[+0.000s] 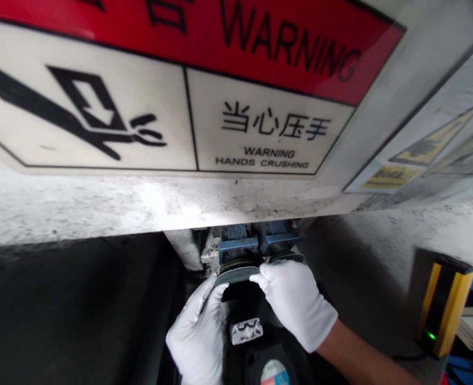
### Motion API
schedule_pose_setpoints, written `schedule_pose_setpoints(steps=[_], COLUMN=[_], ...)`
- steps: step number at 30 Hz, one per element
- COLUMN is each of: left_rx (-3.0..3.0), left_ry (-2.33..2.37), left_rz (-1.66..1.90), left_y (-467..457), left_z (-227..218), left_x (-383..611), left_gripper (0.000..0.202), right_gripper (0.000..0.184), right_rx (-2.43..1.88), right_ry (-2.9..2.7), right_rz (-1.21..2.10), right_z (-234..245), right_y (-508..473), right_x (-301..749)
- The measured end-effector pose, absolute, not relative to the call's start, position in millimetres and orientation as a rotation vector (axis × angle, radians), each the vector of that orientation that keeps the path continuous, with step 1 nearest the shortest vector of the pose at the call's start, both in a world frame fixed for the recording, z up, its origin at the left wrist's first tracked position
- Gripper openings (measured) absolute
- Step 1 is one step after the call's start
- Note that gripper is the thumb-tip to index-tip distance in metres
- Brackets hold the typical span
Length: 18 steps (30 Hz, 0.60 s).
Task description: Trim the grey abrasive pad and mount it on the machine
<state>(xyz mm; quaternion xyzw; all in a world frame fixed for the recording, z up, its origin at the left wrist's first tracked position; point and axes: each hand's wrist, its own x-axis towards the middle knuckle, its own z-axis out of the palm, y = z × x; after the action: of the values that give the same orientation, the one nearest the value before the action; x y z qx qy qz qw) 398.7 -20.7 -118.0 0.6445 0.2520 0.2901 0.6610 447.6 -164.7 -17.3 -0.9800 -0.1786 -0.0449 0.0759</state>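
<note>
Both of my hands wear white gloves and reach under a press machine. My left hand point(199, 334) pinches the left edge of a round grey metal disc point(236, 275). My right hand point(293, 300) grips the same disc's right edge with curled fingers. The disc sits just below blue metal tooling point(256, 243) inside the machine opening. Beneath my hands lies a dark part with a small silver bracket point(246, 330) and a round red, white and blue label point(275, 372).
A large red and white warning sign point(204, 101) reading "WARNING HANDS CRUSHING" covers the machine's front above the opening. Yellow warning stickers point(424, 152) are on the machine's right side. A yellow and black light-curtain post point(442, 305) with a green light stands at the right.
</note>
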Motion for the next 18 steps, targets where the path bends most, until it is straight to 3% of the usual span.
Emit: schedule_pose_setpoints(steps=[18], left_rx=[1.522], left_ry=[0.561], left_rz=[0.678], left_y=[-19.6], left_z=[-118.7], left_x=[404.0], left_gripper=[0.026], right_gripper=[0.023], right_rx=[-2.974], right_ry=[-0.517], right_rz=[-0.174], right_z=[-18.7], right_y=[-161.4], right_x=[451.8])
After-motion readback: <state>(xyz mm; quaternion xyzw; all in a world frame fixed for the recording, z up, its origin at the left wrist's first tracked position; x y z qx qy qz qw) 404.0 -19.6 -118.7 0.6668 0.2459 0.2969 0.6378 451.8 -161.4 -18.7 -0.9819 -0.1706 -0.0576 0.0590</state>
